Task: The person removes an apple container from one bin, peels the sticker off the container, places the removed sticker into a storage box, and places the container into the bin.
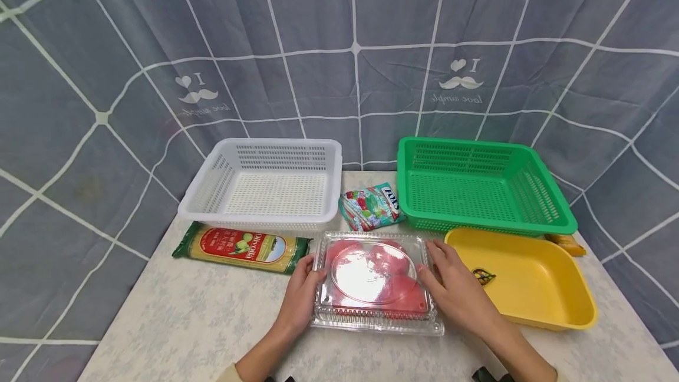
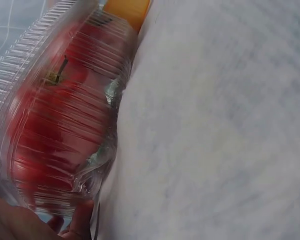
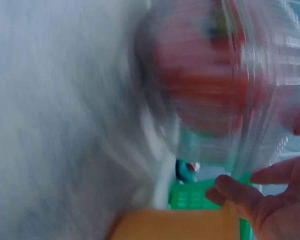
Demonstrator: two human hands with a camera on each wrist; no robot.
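Note:
A clear plastic clamshell box (image 1: pixel 382 326) of red tomatoes (image 2: pixel 60 125) is at the front middle of the table, its lid closed and shining. My left hand (image 1: pixel 301 295) grips its left side, thumb over the lid's edge, and fingertips show at the box's end in the left wrist view. On the opposite side my right hand (image 1: pixel 458 287) holds the box, thumb at the lid and fingers along the side wall. The right wrist view is blurred, with that hand's fingers (image 3: pixel 235 192) at the box's end.
Behind are a white basket (image 1: pixel 207 215) and a green basket (image 1: pixel 477 223), with a Fox's candy bag (image 1: pixel 371 208) between them. An Olivoilà spaghetti pack (image 1: pixel 244 247) lies left. A yellow tray (image 1: pixel 541 282) at right holds a small dark-and-yellow item (image 1: pixel 483 276); an orange-yellow packet (image 1: pixel 567 244) lies behind.

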